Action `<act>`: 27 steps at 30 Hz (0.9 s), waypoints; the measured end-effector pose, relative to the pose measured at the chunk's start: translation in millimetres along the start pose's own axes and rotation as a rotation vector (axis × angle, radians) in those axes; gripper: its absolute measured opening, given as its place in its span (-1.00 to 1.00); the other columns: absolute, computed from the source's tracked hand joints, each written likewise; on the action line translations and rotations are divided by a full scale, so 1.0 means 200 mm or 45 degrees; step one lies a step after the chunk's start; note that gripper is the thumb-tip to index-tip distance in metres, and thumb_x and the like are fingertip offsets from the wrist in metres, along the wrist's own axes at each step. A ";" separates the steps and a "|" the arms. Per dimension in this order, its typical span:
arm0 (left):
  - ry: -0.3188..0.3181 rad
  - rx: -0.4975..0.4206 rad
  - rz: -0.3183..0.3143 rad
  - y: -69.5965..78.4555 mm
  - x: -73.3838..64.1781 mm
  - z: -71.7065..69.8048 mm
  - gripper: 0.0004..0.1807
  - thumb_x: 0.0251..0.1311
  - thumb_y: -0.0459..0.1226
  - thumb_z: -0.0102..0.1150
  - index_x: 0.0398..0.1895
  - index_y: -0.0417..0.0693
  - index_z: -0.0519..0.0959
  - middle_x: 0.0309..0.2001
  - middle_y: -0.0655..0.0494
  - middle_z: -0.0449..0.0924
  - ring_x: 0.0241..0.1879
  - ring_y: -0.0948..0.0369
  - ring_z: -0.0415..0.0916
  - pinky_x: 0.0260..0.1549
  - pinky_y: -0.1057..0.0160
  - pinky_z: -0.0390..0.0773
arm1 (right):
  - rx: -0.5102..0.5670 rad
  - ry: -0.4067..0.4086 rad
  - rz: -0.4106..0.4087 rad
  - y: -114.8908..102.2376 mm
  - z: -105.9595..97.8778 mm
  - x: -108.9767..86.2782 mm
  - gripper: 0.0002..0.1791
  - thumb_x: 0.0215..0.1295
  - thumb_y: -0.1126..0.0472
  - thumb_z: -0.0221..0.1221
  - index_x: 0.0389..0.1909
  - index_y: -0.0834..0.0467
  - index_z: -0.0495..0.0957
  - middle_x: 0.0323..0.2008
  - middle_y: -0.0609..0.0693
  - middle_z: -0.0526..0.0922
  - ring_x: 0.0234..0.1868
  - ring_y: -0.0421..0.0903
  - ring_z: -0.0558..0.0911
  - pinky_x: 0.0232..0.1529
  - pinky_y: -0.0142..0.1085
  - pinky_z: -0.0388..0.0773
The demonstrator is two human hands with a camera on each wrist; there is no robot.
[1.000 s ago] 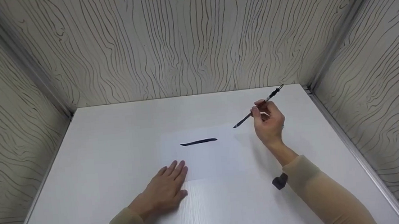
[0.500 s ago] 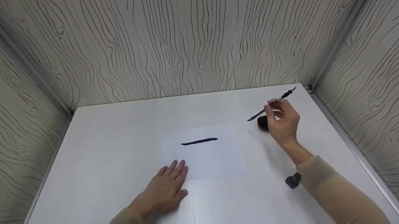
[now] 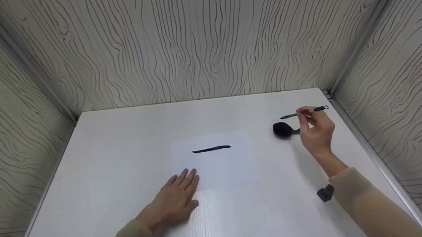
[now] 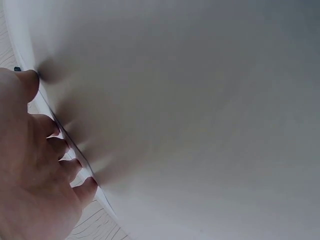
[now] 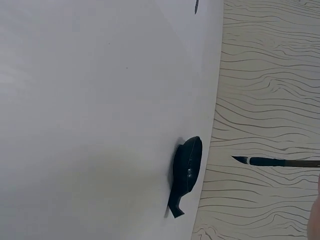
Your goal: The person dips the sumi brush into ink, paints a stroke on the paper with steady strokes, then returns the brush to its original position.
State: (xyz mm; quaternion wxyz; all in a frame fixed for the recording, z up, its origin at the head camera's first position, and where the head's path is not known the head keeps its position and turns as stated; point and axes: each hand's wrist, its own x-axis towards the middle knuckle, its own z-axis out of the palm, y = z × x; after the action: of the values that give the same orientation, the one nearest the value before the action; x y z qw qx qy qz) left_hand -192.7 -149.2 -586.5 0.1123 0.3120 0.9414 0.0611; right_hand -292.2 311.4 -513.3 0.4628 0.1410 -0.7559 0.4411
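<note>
My right hand (image 3: 317, 132) pinches a calligraphy brush (image 3: 289, 116) at the right of the head view, its dark tip pointing left. Just in front of the tip sits a small black bowl with a short handle (image 3: 282, 130); the right wrist view shows the same black bowl (image 5: 187, 165) on the table, with the brush (image 5: 267, 161) raised clear of it. My left hand (image 3: 172, 198) lies flat, fingers straight, fingertips on the lower left of a white sheet of paper (image 3: 223, 171). One thick black stroke (image 3: 211, 149) runs across the sheet's upper half.
The white table (image 3: 121, 141) carries the paper and the bowl. Wood-patterned panels (image 3: 196, 39) stand at its back and both sides, joined by metal strips at the corners. A dark wrist camera (image 3: 325, 193) juts from the right sleeve.
My right hand has moved right with the brush, from beside the paper to above the bowl, uncovering the bowl. The brush now lies closer to level. My left hand has stayed put.
</note>
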 end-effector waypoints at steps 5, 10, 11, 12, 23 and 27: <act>0.004 0.010 -0.001 0.01 0.00 0.00 -0.15 0.71 0.17 -0.18 0.85 -0.07 0.10 0.88 0.00 0.03 0.87 -0.07 0.00 0.79 -0.24 0.19 | -0.050 -0.029 -0.030 0.04 -0.04 -0.02 -0.84 0.39 0.65 0.33 -0.11 0.44 0.75 -0.15 0.31 0.80 0.01 -0.37 0.80 0.11 -0.63 0.70; -0.003 0.003 -0.004 0.01 0.00 -0.01 -0.15 0.71 0.17 -0.18 0.86 -0.07 0.09 0.88 0.00 0.02 0.87 -0.07 -0.01 0.80 -0.24 0.17 | -0.067 -0.071 -0.124 0.08 -0.07 -0.03 -0.82 0.36 0.69 0.31 -0.12 0.46 0.73 -0.16 0.34 0.79 0.05 -0.54 0.69 0.15 -0.68 0.66; -0.006 0.003 -0.004 0.01 0.00 -0.01 -0.14 0.71 0.17 -0.18 0.86 -0.07 0.09 0.88 0.00 0.01 0.88 -0.07 -0.02 0.80 -0.24 0.17 | -0.078 -0.079 -0.152 0.09 -0.08 -0.04 -0.81 0.35 0.70 0.31 -0.12 0.45 0.73 -0.17 0.34 0.79 0.04 -0.55 0.68 0.15 -0.69 0.64; -0.008 0.003 -0.005 0.01 0.00 -0.01 -0.14 0.71 0.18 -0.18 0.86 -0.06 0.08 0.88 0.00 0.00 0.88 -0.07 -0.03 0.80 -0.24 0.16 | -0.086 -0.079 -0.183 0.10 -0.08 -0.04 -0.79 0.33 0.71 0.31 -0.12 0.44 0.73 -0.18 0.34 0.79 0.02 -0.55 0.68 0.13 -0.71 0.63; -0.010 0.022 -0.008 -0.01 0.00 0.01 -0.14 0.71 0.18 -0.21 0.87 -0.06 0.06 0.89 0.02 -0.02 0.88 -0.06 -0.05 0.81 -0.23 0.15 | -0.209 -0.438 -0.410 0.15 -0.18 -0.11 -0.58 0.06 0.84 0.27 -0.19 0.35 0.77 -0.13 0.26 0.79 -0.10 0.22 0.81 0.34 -0.78 0.44; -0.010 0.020 -0.008 -0.01 0.00 0.01 -0.14 0.71 0.19 -0.22 0.87 -0.05 0.06 0.89 0.03 -0.03 0.89 -0.05 -0.05 0.81 -0.23 0.14 | -0.350 -0.642 -0.622 0.19 -0.21 -0.14 -0.56 0.04 0.77 0.37 -0.13 0.29 0.76 -0.08 0.24 0.80 -0.05 0.20 0.85 0.41 -0.67 0.48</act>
State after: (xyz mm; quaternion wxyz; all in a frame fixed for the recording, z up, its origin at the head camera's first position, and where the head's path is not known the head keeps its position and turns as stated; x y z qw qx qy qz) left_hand -193.4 -150.2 -589.3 0.1136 0.3103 0.9424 0.0522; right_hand -276.1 361.6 -548.0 0.3684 0.3578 -0.8423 0.1638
